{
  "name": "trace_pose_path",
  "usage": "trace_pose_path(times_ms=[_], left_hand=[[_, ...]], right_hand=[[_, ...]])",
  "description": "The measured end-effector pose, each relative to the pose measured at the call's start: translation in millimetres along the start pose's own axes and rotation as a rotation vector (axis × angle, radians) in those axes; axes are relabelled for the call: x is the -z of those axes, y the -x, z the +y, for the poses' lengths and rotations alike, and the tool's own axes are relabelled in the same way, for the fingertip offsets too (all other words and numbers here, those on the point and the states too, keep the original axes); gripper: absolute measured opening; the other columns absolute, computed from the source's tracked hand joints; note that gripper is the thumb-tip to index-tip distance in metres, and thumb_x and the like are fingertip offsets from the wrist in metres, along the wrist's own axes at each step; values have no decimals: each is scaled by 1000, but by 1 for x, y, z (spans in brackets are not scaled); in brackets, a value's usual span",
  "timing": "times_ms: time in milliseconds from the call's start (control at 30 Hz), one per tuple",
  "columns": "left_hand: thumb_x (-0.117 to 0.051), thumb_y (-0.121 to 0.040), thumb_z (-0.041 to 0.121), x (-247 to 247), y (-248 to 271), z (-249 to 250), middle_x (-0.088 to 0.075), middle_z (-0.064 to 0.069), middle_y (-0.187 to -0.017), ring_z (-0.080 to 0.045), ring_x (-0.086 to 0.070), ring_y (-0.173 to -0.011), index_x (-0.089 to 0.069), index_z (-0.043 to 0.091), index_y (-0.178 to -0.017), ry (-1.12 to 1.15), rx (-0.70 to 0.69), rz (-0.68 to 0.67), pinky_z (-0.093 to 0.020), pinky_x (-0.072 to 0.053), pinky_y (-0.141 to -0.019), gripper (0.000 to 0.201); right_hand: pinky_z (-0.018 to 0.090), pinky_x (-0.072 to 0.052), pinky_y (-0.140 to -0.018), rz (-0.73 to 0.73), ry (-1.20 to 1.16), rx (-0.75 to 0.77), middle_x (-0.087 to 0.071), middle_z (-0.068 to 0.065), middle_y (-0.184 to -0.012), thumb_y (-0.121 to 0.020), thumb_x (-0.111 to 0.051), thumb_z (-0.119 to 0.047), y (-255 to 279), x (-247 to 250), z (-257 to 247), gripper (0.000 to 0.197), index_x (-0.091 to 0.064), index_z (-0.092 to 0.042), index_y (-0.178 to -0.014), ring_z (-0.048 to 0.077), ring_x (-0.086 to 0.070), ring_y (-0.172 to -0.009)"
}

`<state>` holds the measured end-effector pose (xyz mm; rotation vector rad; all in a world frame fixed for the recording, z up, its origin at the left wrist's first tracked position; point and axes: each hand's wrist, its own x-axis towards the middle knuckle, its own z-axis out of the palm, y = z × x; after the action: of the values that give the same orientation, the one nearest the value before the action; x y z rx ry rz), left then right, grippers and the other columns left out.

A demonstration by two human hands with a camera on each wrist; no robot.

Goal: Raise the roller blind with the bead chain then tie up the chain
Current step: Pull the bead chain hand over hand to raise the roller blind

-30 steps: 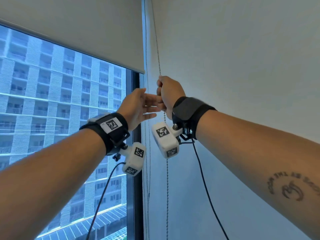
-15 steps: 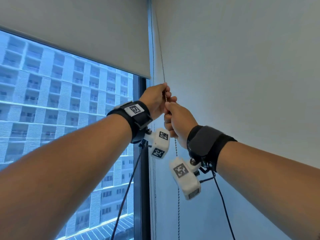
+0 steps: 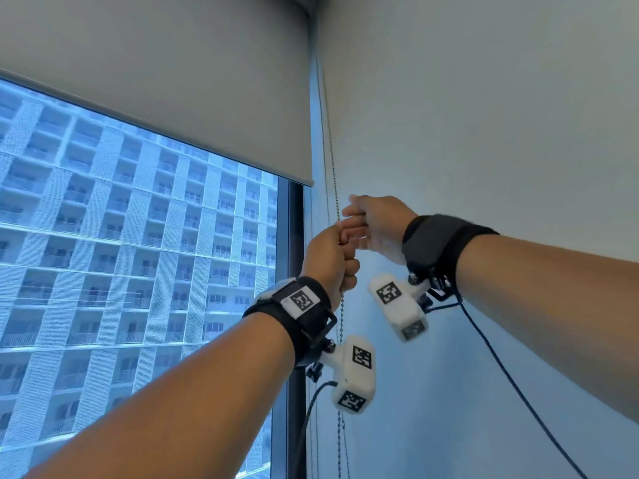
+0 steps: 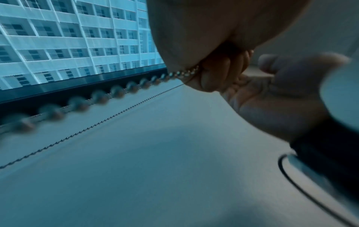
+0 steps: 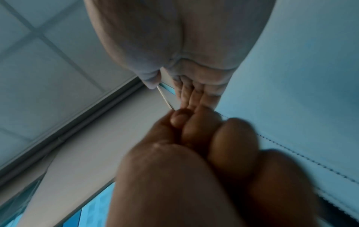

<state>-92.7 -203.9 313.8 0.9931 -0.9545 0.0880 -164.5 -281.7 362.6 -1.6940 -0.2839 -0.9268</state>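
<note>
1. The roller blind [image 3: 173, 81] covers the window's top; its bottom edge ends just left of the bead chain [image 3: 332, 160].
2. The left hand [image 3: 328, 261] grips the chain; the right hand [image 3: 377, 223], fingers curled, touches it above, its hold unclear.
3. A bare wall [image 3: 484, 115] stands right.

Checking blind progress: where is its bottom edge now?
Head view: roller blind's bottom edge hangs left of the bead chain, just above both hands.
</note>
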Motion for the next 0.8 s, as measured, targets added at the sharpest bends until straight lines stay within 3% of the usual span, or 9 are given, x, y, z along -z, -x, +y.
trace_pose_path(times_ms=[67,133,267,333,433,500,567,633,800], left_hand=[[-39,-98,24,0,5,-1,-27,6,-56,-11,-18,-47,-41,25,-62,-3,-24,8,-30,-11,-52,36],[-41,-99,22,2,8,-3,-30,8,-52,-9,-29,-41,-38,24,-63,-10,-52,33,-30,-15,-53,36],[-47,-102,26,7,17,-9,-53,10,-53,-6,-52,-48,-52,20,-71,-28,-82,-33,-24,-42,-57,32],[-51,-100,15,13,20,-10,-54,12,-47,-4,-50,-47,-50,20,-66,-120,-98,-61,-20,-44,-55,34],[-44,-94,8,25,19,-4,-58,7,-52,-3,-50,-46,-57,19,-54,-294,-105,-45,-20,-43,-53,44],[-36,-90,20,34,14,7,-67,-3,-68,-12,-58,-59,-65,10,-65,-306,-73,-68,-27,-46,-64,40],[-34,-89,24,38,2,20,-70,-10,-82,-21,-61,-72,-65,4,-81,-360,-63,-64,-34,-49,-72,38],[-34,-94,29,36,-8,36,-71,-11,-87,-23,-64,-79,-67,5,-92,-398,-75,-82,-37,-51,-75,41],[-36,-104,45,14,-27,71,-71,-14,-94,-23,-67,-83,-66,5,-108,-424,-109,-58,-38,-57,-75,50]], right_hand=[[32,-54,-64,-1,-72,4,-63,21,-95,-105,-43,-33,-3,-13,-14,39,-50,3,-118,25,-61,-72],[30,-49,-57,-8,-150,-9,-59,18,-81,-106,-38,-34,-3,-25,-20,32,-47,-3,-109,22,-55,-63],[23,-31,-46,36,-183,-12,-43,-1,-57,-106,-34,-29,-6,-40,-14,32,-45,-17,-78,11,-37,-47],[24,-34,-50,90,-101,45,-42,-4,-64,-104,-36,-25,-6,-43,-10,32,-43,-24,-72,10,-39,-52],[22,-24,-38,110,-155,17,-32,0,-55,-100,-36,-12,-4,-42,-12,31,-40,-19,-70,11,-29,-34],[18,-19,-36,135,-189,-9,-25,0,-54,-95,-37,-12,-7,-36,-9,28,-36,-19,-69,13,-21,-32],[21,-27,-41,142,-144,50,-29,-1,-58,-90,-40,-18,-3,-33,-9,23,-38,-20,-68,15,-28,-41],[26,-32,-48,144,-82,76,-37,-2,-60,-86,-43,-22,0,-33,-6,19,-43,-21,-66,16,-34,-48],[20,-20,-39,67,-127,8,-29,-3,-52,-97,-37,-17,9,-38,12,28,-45,-20,-70,12,-22,-38]])
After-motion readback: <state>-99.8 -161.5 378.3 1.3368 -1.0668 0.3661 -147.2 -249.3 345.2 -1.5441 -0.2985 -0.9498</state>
